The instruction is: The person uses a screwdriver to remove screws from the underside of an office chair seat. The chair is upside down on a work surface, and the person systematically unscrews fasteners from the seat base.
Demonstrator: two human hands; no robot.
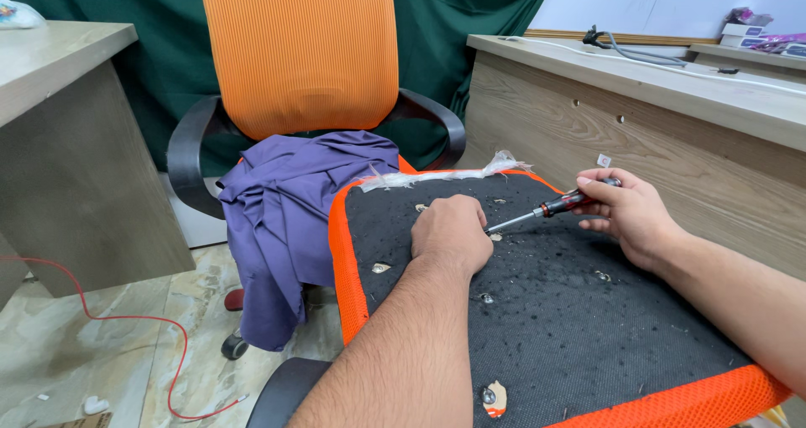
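Observation:
A chair seat (571,327) lies upside down before me, black felt underside with an orange mesh border. My left hand (451,233) rests fisted on the felt near the far edge, knuckles down. My right hand (631,214) grips a screwdriver (546,211) with a red and black handle; its shaft points left and the tip meets the felt right beside my left hand. Several small metal fittings (381,268) dot the felt. A strip of clear plastic wrap (445,174) hangs on the seat's far edge.
An orange mesh office chair (298,50) with black armrests stands behind, a purple cloth (290,210) draped over its seat. Wooden desks stand at left (59,143) and right (638,117). A red wire (126,317) trails across the marble floor. A green curtain hangs behind.

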